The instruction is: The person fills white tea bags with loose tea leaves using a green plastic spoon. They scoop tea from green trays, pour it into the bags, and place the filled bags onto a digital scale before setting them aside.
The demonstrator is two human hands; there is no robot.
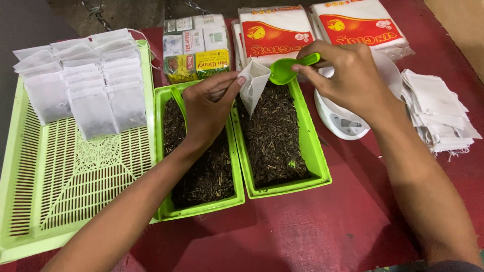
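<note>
Spoon (288,68) at bag (253,83) mouth (trays close below).

scoop (284,70): glossy green plastic | bag (253,83): matt white paper | tablecloth (312,226): matt red cloth

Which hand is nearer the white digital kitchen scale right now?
Right. The right hand, holding the green plastic scoop, is directly over the white digital kitchen scale. The left hand, holding the small white paper sachet, is over the tea trays, further away.

scale (343,121): half hidden by right hand (348,75) | display perhaps unreadable
</note>
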